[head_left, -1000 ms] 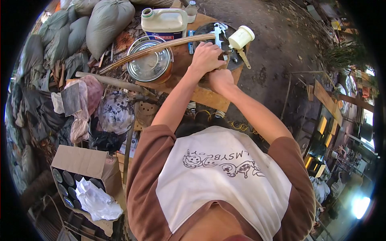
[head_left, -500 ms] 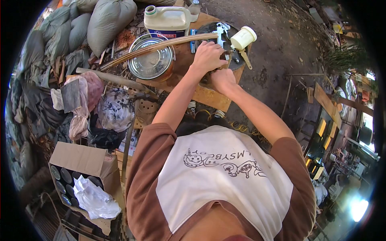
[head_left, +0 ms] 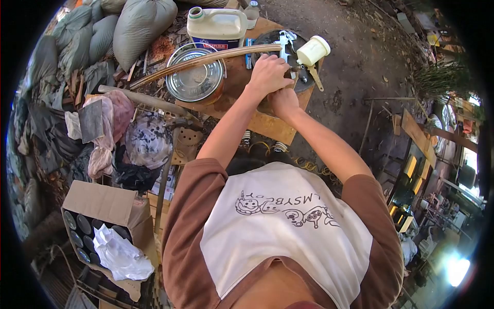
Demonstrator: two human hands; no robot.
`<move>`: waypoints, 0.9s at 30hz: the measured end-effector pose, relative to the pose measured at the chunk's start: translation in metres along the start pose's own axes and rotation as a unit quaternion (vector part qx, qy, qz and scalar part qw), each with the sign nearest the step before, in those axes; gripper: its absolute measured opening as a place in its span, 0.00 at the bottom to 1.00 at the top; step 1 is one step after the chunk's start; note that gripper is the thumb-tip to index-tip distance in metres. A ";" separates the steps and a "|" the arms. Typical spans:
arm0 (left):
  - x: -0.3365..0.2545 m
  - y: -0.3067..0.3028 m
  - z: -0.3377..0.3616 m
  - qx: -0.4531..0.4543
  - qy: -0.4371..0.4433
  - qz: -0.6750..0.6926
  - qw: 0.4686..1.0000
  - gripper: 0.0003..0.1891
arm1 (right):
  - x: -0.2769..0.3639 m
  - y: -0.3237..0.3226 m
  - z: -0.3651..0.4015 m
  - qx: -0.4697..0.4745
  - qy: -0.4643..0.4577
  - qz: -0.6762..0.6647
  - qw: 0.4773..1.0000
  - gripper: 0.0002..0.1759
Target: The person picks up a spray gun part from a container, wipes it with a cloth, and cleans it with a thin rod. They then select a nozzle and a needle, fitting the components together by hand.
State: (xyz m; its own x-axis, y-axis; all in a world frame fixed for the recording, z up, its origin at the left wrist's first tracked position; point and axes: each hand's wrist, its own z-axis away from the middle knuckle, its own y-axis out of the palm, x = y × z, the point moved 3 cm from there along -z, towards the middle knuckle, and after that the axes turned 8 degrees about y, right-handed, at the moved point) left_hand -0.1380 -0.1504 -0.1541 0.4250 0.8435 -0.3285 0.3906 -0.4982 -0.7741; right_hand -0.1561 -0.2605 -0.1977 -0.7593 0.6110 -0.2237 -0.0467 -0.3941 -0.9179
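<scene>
My left hand [head_left: 268,74] is over the wooden board, knuckles up and fingers curled, its thumb pointing right. Just below it and close against it, my right hand [head_left: 284,100] is closed in a fist. Whatever the hands grip is hidden beneath them; only a dark bit shows near the fingers. Beyond my left hand lies a long curved wooden strip [head_left: 221,54], its right end by a light blue metal part [head_left: 284,44]. To the right, a spray gun's white cup [head_left: 313,50] lies tilted, with a tan-handled scraper [head_left: 315,78] below it.
A wooden board [head_left: 270,125] serves as the work surface. On its left stand a lidded metal can [head_left: 195,76] and a white plastic jug [head_left: 216,26]. A cardboard box [head_left: 103,203] of round-topped cans sits lower left. Filled sacks [head_left: 143,31] are piled upper left; a yellow coiled hose [head_left: 309,165] lies below.
My right hand has shifted slightly up and in toward my left hand, covering more of the gap between them. The rest of the scene has moved only slightly with the camera.
</scene>
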 end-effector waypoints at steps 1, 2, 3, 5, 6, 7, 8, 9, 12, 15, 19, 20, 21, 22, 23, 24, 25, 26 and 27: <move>0.000 0.000 0.000 0.001 0.001 0.001 1.000 0.19 | -0.002 0.000 -0.001 0.008 0.003 -0.010 1.000 0.07; 0.000 0.000 -0.001 0.005 -0.002 0.000 1.000 0.19 | -0.004 0.000 -0.002 0.015 0.006 -0.019 1.000 0.07; 0.000 -0.001 -0.001 0.009 -0.004 -0.002 1.000 0.20 | -0.004 -0.005 0.000 0.016 0.007 -0.019 1.000 0.07; 0.000 -0.001 -0.001 0.011 -0.003 -0.003 1.000 0.20 | -0.006 -0.013 0.004 0.036 0.021 -0.029 0.999 0.07; 0.000 0.000 -0.001 0.013 -0.002 -0.004 1.000 0.20 | -0.006 -0.012 0.004 0.036 0.022 -0.029 0.999 0.07; 0.001 0.002 -0.002 0.013 -0.001 -0.002 1.000 0.20 | -0.006 -0.010 0.005 0.033 0.018 -0.018 0.999 0.07; 0.001 0.003 -0.002 0.013 -0.001 -0.006 1.000 0.20 | -0.004 -0.009 0.006 0.029 0.013 -0.006 0.999 0.08; 0.002 0.003 -0.003 0.013 -0.002 -0.009 1.000 0.20 | -0.003 -0.005 0.005 0.030 0.015 -0.007 0.999 0.08; 0.001 0.003 -0.003 0.001 0.002 -0.005 1.000 0.20 | 0.002 0.004 0.001 0.028 -0.019 0.007 0.999 0.06; 0.001 0.002 -0.002 0.000 0.001 -0.002 1.000 0.20 | 0.005 0.007 0.000 0.009 -0.019 -0.004 1.000 0.06; 0.002 0.004 -0.001 -0.005 0.006 -0.003 1.000 0.20 | 0.004 0.004 0.003 0.000 -0.006 -0.023 1.000 0.07; 0.003 0.004 -0.001 -0.006 0.004 -0.003 1.000 0.20 | 0.002 0.004 0.003 0.000 0.002 -0.051 0.999 0.06; 0.003 0.005 -0.001 -0.007 0.002 -0.003 1.000 0.20 | 0.002 0.002 0.004 0.001 0.003 -0.051 0.999 0.06; 0.002 0.005 -0.002 -0.007 0.003 -0.001 1.000 0.20 | 0.000 -0.001 0.004 -0.010 0.017 -0.070 0.997 0.06; 0.003 0.006 -0.002 -0.007 0.003 -0.005 1.000 0.19 | -0.002 -0.003 0.004 -0.021 0.032 -0.089 0.995 0.07; 0.002 0.005 -0.002 -0.005 0.004 -0.008 1.000 0.19 | -0.002 -0.008 0.006 -0.020 0.034 -0.090 0.995 0.07; 0.002 0.005 -0.003 -0.004 0.006 -0.007 1.000 0.19 | -0.001 -0.012 0.008 -0.017 0.031 -0.092 0.995 0.06; 0.002 0.004 -0.003 0.009 0.001 -0.012 1.000 0.19 | -0.001 -0.017 0.010 -0.015 0.030 -0.094 0.995 0.06; 0.002 0.005 -0.003 0.022 -0.003 -0.016 1.000 0.19 | -0.002 -0.017 0.011 -0.015 0.031 -0.095 0.995 0.06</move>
State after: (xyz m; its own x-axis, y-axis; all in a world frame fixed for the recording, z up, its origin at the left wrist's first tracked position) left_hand -0.1322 -0.1519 -0.1569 0.4072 0.8604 -0.3065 0.3681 -0.4617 -0.8070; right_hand -0.1603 -0.2624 -0.1778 -0.6965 0.7147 -0.0642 -0.1658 -0.2474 -0.9546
